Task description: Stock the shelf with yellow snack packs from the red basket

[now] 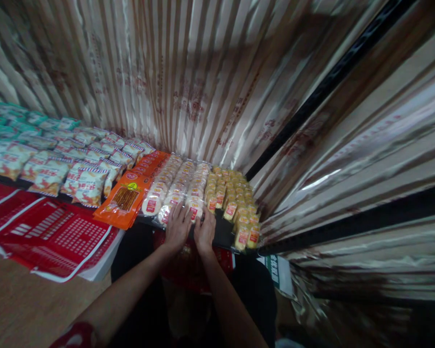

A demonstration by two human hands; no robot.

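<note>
My left hand (178, 227) rests at the front of the rows of round white packaged crackers (174, 199), its fingers stretched forward against the front packets. Close beside it, my right hand (205, 231) touches the right side of the third row's front packet (195, 207), with its fingers extended and its thumb toward the left hand. That packet stands between the two hands. Right of the crackers are rows of small yellow wrapped snacks (230, 210). An orange flat snack bag (128, 191) lies to the left. The undersides of my fingers are hidden.
A dark shelf (223, 232) carries the snacks. White snack bags (50, 174) and green ones (14, 118) stand farther left. Below is a red basket (58, 237). Striped sheeting (188, 72) hangs behind, and a dark metal post (297, 116) rises at the right.
</note>
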